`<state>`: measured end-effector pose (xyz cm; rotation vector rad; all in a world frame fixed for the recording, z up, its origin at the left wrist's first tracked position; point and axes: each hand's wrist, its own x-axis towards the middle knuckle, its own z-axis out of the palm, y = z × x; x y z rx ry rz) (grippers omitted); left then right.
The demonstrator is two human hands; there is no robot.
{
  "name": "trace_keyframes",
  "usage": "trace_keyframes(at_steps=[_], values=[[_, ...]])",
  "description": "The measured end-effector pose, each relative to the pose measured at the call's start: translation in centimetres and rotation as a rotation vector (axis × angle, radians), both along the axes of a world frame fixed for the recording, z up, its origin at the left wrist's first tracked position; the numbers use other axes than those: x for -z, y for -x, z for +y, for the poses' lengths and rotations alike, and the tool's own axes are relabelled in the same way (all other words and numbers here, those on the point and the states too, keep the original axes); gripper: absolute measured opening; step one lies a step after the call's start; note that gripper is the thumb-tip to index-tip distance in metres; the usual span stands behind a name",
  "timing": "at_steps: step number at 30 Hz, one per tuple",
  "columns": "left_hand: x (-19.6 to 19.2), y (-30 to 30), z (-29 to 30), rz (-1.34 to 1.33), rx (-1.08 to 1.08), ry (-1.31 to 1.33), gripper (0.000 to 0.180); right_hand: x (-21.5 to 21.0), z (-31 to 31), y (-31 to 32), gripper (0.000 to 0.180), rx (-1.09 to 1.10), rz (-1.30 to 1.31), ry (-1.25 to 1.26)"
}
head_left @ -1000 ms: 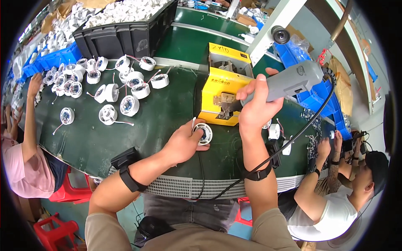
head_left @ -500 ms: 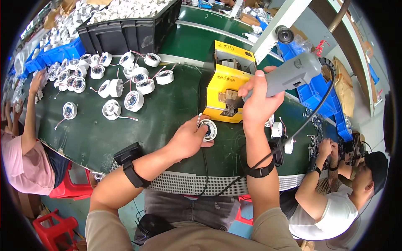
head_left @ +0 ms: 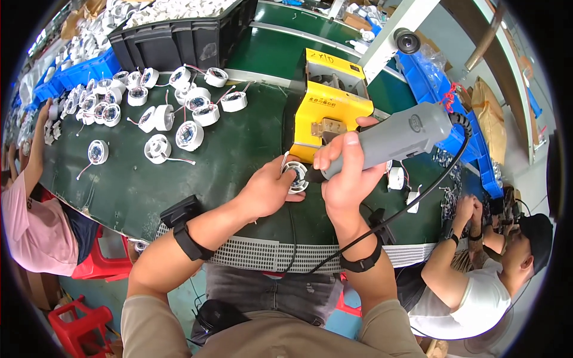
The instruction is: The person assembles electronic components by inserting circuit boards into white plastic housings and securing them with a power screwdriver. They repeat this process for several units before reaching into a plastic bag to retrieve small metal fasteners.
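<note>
My left hand (head_left: pixel 268 188) is closed round a small round white housing (head_left: pixel 301 169) with a dark circuit board inside, holding it low over the green table. A short wire end sticks up beside the thumb. In my right hand (head_left: pixel 345 173) is a grey electric screwdriver (head_left: pixel 394 138) with a black cord at its back end. Its dark nose points left and meets or nearly meets the housing's right rim; the bit's tip cannot be made out. Just beyond both hands stands the yellow screw feeder (head_left: pixel 331 107), with a metal outlet on its front.
Several white housings with wires (head_left: pixel 190 136) lie at the left on the green table (head_left: pixel 227 143). A black crate (head_left: pixel 173 45) of white parts stands behind them. More housings (head_left: pixel 396 178) lie right of my right hand. Blue bins (head_left: pixel 471 149) stand at right. Co-workers sit on both sides.
My right hand has brought the screwdriver from the yellow feeder's front down and toward me, to the housing. My left hand keeps hold of the housing in nearly the same place.
</note>
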<state>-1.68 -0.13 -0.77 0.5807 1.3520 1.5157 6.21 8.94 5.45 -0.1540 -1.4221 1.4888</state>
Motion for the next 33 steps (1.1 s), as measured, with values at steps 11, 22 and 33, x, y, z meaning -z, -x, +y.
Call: trace_keyframes(at_steps=[11,22,33], values=[[-0.5,0.4,0.0,0.015,0.051,0.023,0.032,0.8,0.1,0.4,0.024,-0.065,-0.005,0.037],[-1.4,1.4,-0.6,0.204,0.183,0.063,0.033,2.1,1.3,-0.8,0.043,-0.391,0.004,-0.008],[-6.3,7.8,-7.7,1.314,-0.711,0.600,0.080,3.8,11.4,-10.2,0.062,0.635,-1.299,-0.947]])
